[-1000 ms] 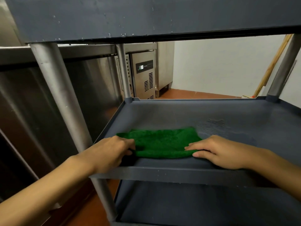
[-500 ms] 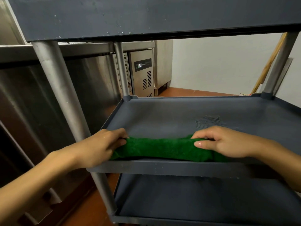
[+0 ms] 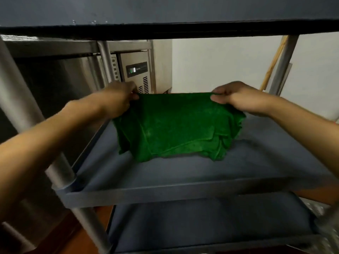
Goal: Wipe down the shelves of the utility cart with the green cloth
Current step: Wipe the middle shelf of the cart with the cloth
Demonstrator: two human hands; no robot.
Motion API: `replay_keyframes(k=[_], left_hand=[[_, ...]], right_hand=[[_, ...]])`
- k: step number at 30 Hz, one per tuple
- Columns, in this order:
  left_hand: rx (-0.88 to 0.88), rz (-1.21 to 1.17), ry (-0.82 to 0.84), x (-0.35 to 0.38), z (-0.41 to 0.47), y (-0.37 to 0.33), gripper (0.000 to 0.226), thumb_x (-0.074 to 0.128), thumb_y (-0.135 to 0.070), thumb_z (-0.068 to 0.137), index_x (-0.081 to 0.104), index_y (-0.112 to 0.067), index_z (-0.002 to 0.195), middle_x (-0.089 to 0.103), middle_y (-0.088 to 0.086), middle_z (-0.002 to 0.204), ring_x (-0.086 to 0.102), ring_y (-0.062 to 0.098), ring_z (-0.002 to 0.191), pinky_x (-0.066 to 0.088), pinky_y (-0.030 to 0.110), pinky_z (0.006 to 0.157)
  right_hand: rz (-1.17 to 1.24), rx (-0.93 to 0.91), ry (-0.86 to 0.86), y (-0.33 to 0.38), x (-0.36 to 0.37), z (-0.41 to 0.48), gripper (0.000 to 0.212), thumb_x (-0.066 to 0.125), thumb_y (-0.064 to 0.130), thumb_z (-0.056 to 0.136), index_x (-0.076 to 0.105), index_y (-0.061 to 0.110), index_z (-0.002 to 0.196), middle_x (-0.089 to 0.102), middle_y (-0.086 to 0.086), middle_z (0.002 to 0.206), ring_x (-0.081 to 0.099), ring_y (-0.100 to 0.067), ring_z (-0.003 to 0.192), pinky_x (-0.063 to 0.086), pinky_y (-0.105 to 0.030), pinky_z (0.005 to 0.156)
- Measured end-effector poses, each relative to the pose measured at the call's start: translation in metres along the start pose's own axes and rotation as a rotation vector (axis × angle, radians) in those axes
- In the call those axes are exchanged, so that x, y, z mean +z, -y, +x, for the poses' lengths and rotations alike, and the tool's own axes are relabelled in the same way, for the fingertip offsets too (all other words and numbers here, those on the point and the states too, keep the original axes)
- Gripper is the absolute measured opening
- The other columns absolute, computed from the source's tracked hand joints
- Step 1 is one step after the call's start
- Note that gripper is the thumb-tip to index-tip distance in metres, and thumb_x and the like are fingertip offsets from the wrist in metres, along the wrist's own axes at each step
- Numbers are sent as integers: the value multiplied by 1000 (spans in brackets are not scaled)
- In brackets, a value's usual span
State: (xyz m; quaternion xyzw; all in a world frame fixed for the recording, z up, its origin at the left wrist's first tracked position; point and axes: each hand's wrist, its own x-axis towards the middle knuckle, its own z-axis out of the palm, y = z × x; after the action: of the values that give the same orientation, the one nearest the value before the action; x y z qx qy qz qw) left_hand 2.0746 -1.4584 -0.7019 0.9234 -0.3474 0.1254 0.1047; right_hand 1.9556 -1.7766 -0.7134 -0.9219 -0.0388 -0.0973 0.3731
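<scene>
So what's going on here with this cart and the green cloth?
A person holds the green cloth spread out over the middle shelf of the utility cart, the left hand and right hand each pinching a top corner. Its lower folds hang down and seem to reach the shelf surface. The cloth is lifted, not pressed flat for wiping.

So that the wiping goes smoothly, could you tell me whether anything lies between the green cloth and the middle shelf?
Nothing visible does. The left hand and right hand pinch the cloth by its upper corners, and it hangs down to the middle shelf, with no object showing around it.
</scene>
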Motion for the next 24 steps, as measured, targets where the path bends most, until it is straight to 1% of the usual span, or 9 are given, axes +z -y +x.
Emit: replay_keyframes(k=[4, 7, 9, 10, 12, 15, 20, 22, 24], left_hand=[[-58, -60, -1, 8, 63, -8, 31, 50, -1, 96, 52, -9, 126, 56, 9, 120, 52, 21, 106, 43, 35, 87], [-103, -84, 12, 18, 105, -24, 28, 52, 0, 96, 54, -2, 123, 58, 17, 118, 55, 26, 98, 49, 39, 83], [-85, -110, -4, 28, 134, -37, 25, 51, 0, 97, 56, 6, 121, 61, 23, 116, 59, 34, 102, 51, 43, 86], [-72, -117, -20, 34, 148, -44, 25, 50, 1, 98, 57, 8, 121, 62, 25, 117, 60, 38, 107, 50, 42, 88], [-91, -106, -55, 47, 174, -56, 29, 48, -3, 99, 59, 7, 124, 62, 24, 122, 58, 40, 115, 46, 39, 91], [-99, -102, -60, 70, 210, -71, 28, 52, -9, 98, 59, 8, 120, 62, 27, 120, 60, 41, 112, 51, 42, 95], [-59, 200, -270, 105, 255, -95, 31, 57, -10, 94, 51, -2, 123, 66, 17, 103, 66, 35, 96, 46, 38, 72], [11, 321, -261, 130, 258, -99, 40, 60, -13, 94, 45, -5, 131, 68, 14, 104, 69, 33, 95, 50, 39, 74], [85, 372, -162, 161, 253, -97, 38, 58, -16, 96, 46, -9, 131, 68, 13, 111, 68, 31, 102, 53, 40, 83]], right_hand=[[66, 73, -118, -9, -28, 24, 19, 60, 22, 98, 74, 24, 85, 76, 14, 81, 71, 0, 73, 52, -11, 62], [3, 114, -207, -25, -48, 44, 19, 60, 21, 97, 74, 13, 87, 76, -2, 87, 72, -14, 79, 56, -31, 73], [-50, 158, -250, -40, -61, 60, 25, 58, 21, 98, 71, 0, 98, 72, -20, 102, 69, -34, 94, 54, -47, 89], [-82, 190, -274, -48, -67, 68, 28, 58, 22, 98, 70, -3, 103, 70, -24, 106, 66, -39, 99, 52, -50, 93], [-152, 242, -320, -67, -78, 87, 31, 57, 23, 99, 70, -4, 108, 69, -24, 111, 65, -39, 103, 51, -49, 98], [-199, 275, -409, -101, -89, 118, 28, 58, 18, 98, 71, -4, 108, 69, -23, 112, 64, -37, 107, 49, -45, 100], [-292, 199, -670, -148, -89, 153, 27, 53, 12, 97, 70, 11, 117, 69, -14, 119, 61, -31, 113, 38, -21, 89], [-331, 137, -629, -169, -75, 154, 26, 53, 13, 98, 69, 11, 118, 70, -14, 117, 62, -31, 111, 42, -25, 91], [-435, 166, -424, -196, -56, 146, 27, 53, 12, 98, 68, 10, 122, 69, -15, 120, 61, -32, 114, 42, -31, 97]])
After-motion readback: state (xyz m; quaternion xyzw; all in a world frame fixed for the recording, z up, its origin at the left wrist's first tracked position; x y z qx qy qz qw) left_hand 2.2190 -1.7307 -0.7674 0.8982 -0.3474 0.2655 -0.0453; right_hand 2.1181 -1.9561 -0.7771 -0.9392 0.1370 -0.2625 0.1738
